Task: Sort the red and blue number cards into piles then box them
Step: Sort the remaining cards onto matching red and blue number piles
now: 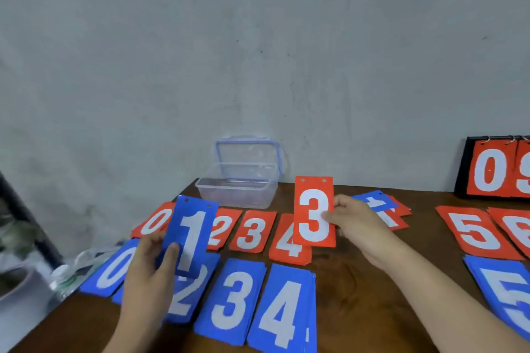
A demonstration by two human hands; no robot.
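My left hand (pixel 149 272) holds a blue "1" card (pixel 190 235) upright above the blue row. My right hand (pixel 355 223) pinches a red "3" card (pixel 315 212) by its right edge, lifted over the red "4" pile (pixel 288 249). On the table lie red piles "0" (pixel 155 221), "2" (pixel 225 228) and "3" (pixel 252 231), and blue piles "0" (pixel 114 271), "2" (pixel 186 295), "3" (pixel 232 301) and "4" (pixel 281 312). A clear plastic box (pixel 238 189) stands open at the back by the wall.
A mixed heap of red and blue cards (pixel 384 209) lies behind my right hand. Red "5" (pixel 476 232) and "6" (pixel 516 229) piles and a blue "5" pile (pixel 507 292) lie at the right. A flip scoreboard (pixel 493 169) stands back right. The table's left edge (pixel 71 304) is close.
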